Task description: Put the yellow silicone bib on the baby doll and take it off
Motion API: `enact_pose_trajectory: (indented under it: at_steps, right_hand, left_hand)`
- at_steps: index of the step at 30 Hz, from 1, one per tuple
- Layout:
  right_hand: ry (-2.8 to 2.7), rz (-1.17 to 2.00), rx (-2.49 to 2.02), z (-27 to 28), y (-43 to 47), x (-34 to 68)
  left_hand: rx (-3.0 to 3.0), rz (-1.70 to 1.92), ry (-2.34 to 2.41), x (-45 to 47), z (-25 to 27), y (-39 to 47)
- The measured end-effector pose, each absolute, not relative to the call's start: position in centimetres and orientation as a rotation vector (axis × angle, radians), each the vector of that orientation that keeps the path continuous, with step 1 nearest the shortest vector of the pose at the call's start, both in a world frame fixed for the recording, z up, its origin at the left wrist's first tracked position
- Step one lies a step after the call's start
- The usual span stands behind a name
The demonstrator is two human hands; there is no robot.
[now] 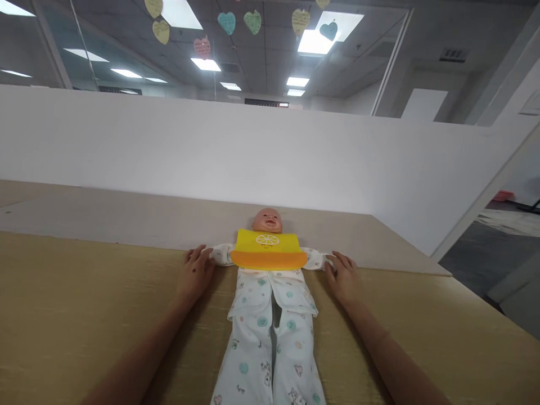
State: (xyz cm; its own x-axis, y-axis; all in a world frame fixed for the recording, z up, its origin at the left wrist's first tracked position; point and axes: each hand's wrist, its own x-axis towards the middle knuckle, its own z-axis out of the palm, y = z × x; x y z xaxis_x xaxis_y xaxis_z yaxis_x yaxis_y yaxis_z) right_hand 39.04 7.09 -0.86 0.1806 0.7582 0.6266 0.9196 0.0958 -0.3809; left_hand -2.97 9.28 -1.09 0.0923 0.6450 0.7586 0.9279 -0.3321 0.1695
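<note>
A baby doll (269, 220) lies on its back, head toward the wall and arms stretched out sideways. It wears a white printed outfit (255, 332) with wide trouser legs. Over its chest is a yellow bib (248, 242) with a white citrus-slice print and an orange pocket (269, 260) along the bottom. My left hand (197, 271) rests on the table at the end of the left-side sleeve (222, 254), fingers apart and touching the cuff. At the opposite cuff, my right hand (343, 278) lies with fingers spread, its thumb and fingertips against the sleeve end (314, 259).
The wooden table (84, 315) has a greyish strip (139, 216) along its far side, against a white wall (211, 149). Heart-shaped paper notes (226, 22) stick to the glass above. Beyond the table's right edge, a floor (468, 259) shows.
</note>
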Motion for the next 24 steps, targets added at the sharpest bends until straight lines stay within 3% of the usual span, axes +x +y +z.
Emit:
enact_pose_trajectory:
  at_steps: [9, 19, 24]
  right_hand:
    - [-1.242, 0.215, -1.844, 0.6, 6.5, 40.0]
    - [-1.168, 0.357, -1.867, 1.2, 6.2, 39.5]
    - [-1.158, 0.437, -1.731, 0.6, 6.7, 39.7]
  left_hand:
    - [-1.831, -1.005, -2.072, -2.0, 0.8, 7.7]
    - [-1.825, -0.846, -2.324, -0.5, 3.0, 5.8]
    - [-1.807, -0.931, -2.475, -0.7, 2.9, 5.8]
